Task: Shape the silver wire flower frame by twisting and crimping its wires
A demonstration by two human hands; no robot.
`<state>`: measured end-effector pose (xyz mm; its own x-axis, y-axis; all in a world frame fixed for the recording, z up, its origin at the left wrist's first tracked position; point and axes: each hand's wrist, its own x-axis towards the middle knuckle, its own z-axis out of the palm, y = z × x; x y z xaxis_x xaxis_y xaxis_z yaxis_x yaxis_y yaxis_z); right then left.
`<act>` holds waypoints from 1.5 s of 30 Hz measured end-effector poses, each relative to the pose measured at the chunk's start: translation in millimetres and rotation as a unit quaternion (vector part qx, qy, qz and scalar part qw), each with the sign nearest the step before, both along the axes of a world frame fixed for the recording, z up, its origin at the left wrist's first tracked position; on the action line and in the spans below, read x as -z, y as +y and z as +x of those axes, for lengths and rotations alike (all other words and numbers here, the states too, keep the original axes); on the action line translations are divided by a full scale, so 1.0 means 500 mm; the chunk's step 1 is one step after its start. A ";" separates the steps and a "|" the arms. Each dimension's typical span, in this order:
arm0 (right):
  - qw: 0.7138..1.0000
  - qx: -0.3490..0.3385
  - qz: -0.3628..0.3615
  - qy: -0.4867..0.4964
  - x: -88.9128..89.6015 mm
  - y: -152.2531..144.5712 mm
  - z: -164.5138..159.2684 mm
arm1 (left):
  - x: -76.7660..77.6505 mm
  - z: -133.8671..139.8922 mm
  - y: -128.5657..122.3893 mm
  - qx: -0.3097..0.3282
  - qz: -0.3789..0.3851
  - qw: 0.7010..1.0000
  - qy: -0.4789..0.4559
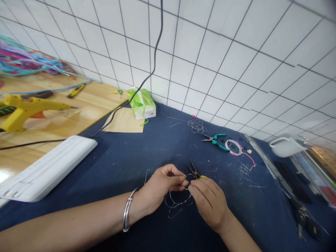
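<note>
Thin silver wire bent into loops hangs between my two hands above the dark blue cloth. My left hand pinches the wire's upper part between thumb and fingers; a bangle circles that wrist. Close by on the right, my right hand has its fingers closed on the same wire near a small loop. Just beyond the hands, pliers with dark jaws lie on the cloth, their yellow handle partly hidden behind my right hand. The exact grip points are covered by my fingers.
Teal-handled pliers, coiled wire and a ring with pink cord lie farther back. At left are a white power strip-like device, a yellow glue gun and a tissue pack. A white mug stands right.
</note>
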<state>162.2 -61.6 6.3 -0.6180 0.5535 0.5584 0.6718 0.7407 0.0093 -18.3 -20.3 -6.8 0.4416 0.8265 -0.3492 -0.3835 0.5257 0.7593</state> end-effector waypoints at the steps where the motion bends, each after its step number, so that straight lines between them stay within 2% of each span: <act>1: 1.000 0.010 0.000 0.011 0.004 0.001 0.000 | -0.001 -0.001 0.001 -0.001 -0.003 1.000 -0.002; 8: 0.998 0.054 0.028 0.013 0.015 0.006 0.010 | -0.006 -0.002 0.001 0.011 -0.009 1.000 0.003; 14: 0.999 0.014 0.031 -0.028 0.005 0.002 0.013 | 0.002 0.000 -0.002 0.020 0.000 1.000 0.000; 24: 0.996 -0.004 0.050 -0.070 -0.007 -0.001 0.005 | -0.001 0.002 -0.004 0.009 0.014 1.000 0.021; 35: 0.999 0.017 -0.030 0.021 0.017 0.001 -0.007 | -0.007 0.002 -0.004 0.013 0.048 0.998 0.040; 40: 0.995 0.032 -0.056 0.073 0.020 0.004 -0.007 | -0.002 -0.002 0.001 0.031 0.039 0.998 0.047; 45: 0.995 0.049 -0.066 0.063 0.020 0.002 -0.005 | 0.000 -0.005 0.002 0.041 0.035 0.998 0.044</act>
